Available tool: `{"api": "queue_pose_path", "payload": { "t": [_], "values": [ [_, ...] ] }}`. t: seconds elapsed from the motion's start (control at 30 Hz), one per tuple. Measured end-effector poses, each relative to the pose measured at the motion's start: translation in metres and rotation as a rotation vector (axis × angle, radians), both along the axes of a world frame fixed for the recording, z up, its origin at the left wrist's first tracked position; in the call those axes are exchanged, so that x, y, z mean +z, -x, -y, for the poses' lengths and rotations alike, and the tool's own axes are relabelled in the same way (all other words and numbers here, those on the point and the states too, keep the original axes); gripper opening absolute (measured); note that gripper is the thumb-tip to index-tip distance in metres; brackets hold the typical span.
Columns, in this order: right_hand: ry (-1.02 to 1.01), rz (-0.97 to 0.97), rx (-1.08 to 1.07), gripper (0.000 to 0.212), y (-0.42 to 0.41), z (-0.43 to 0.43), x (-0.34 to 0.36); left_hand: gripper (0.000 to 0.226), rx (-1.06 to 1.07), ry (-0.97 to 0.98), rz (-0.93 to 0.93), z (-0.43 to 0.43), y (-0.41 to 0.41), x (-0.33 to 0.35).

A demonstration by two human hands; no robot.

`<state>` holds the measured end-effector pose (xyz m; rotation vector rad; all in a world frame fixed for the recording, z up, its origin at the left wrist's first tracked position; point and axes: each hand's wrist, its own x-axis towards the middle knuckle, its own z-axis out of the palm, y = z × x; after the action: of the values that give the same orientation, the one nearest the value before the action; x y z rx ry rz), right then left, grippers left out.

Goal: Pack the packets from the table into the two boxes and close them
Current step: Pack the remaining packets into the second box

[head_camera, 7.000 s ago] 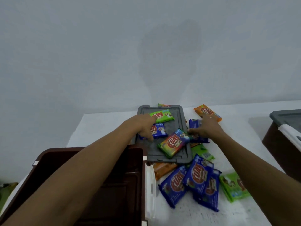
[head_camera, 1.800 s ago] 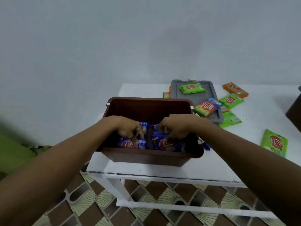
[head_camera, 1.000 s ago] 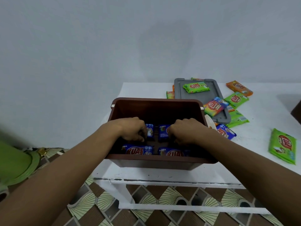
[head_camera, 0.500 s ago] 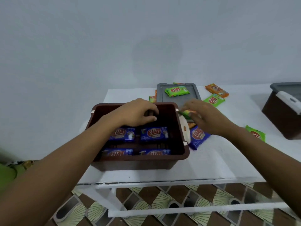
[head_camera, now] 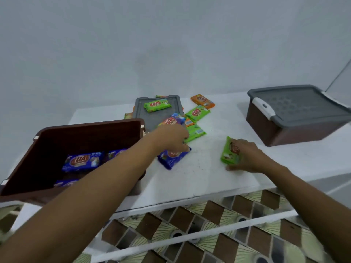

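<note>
An open brown box (head_camera: 91, 130) stands at the table's left with blue packets (head_camera: 82, 161) lying inside. My left hand (head_camera: 171, 137) reaches past its right wall, fingertips curled down on a blue packet (head_camera: 171, 157) on the table. My right hand (head_camera: 247, 154) rests over a green packet (head_camera: 228, 154) nearer the front edge, fingers and thumb round it. A second brown box (head_camera: 290, 132) with its grey lid (head_camera: 296, 105) on stands at the right. The grey loose lid (head_camera: 152, 114) lies behind, with a green packet (head_camera: 157, 105) on it.
More packets lie around the loose lid: a multicoloured one (head_camera: 173, 120), green ones (head_camera: 197, 112) (head_camera: 195, 132) and an orange one (head_camera: 202, 100). The white table (head_camera: 199, 175) ends in front, above a patterned tile floor (head_camera: 190, 224). A plain wall stands behind.
Both hands left the open box after laying blue packets in it. My left hand moved right to the blue packet on the table; my right hand moved to the green packet.
</note>
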<state>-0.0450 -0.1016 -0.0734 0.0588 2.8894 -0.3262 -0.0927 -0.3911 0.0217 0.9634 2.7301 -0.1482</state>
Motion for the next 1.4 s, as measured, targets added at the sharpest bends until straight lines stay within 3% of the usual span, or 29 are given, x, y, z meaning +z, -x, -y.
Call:
{"api": "queue_pose_path", "payload": {
  "t": [0.13,0.3,0.43,0.63,0.77,0.9,1.0,1.07,1.2,1.33,1.4],
  "values": [
    [0.144,-0.168,-0.036,0.126,-0.004,-0.01,-0.011,0.048,0.16,0.175,0.116,-0.042,-0.015,-0.024],
    [0.119,-0.317,-0.177,0.1,-0.013,0.018,-0.024,0.037,0.35,0.145,0.003,-0.056,-0.031,-0.056],
    [0.172,-0.471,-0.22,0.048,-0.002,0.017,-0.034,0.04,0.382,0.009,-0.092,-0.046,-0.039,-0.07],
    [0.16,-0.516,-0.042,0.022,0.011,-0.01,-0.037,0.043,0.273,-0.205,-0.229,-0.057,-0.008,-0.07],
    [0.243,-0.609,-0.074,0.022,0.004,-0.021,-0.04,0.054,0.299,-0.095,-0.168,-0.07,0.016,-0.084],
    [0.431,-0.515,-0.037,0.023,0.004,-0.031,-0.038,0.055,0.343,-0.106,-0.185,-0.086,0.019,-0.101],
    [0.36,-0.378,0.154,0.067,0.003,-0.043,-0.034,0.051,0.196,-0.207,-0.266,-0.089,0.022,-0.104],
    [0.357,-0.359,0.198,0.079,0.0,-0.048,-0.033,0.056,0.102,-0.237,-0.287,-0.089,0.025,-0.103],
    [0.415,-0.407,0.138,0.076,-0.001,-0.047,-0.034,0.045,0.034,-0.304,-0.313,-0.09,0.032,-0.098],
    [0.51,-0.436,0.062,0.063,-0.005,-0.045,-0.032,0.02,0.243,-0.519,-0.209,-0.093,0.045,-0.08],
    [0.541,-0.433,0.024,0.059,-0.004,-0.045,-0.026,0.028,0.314,-0.645,-0.111,-0.094,0.049,-0.073]
  ]
}}
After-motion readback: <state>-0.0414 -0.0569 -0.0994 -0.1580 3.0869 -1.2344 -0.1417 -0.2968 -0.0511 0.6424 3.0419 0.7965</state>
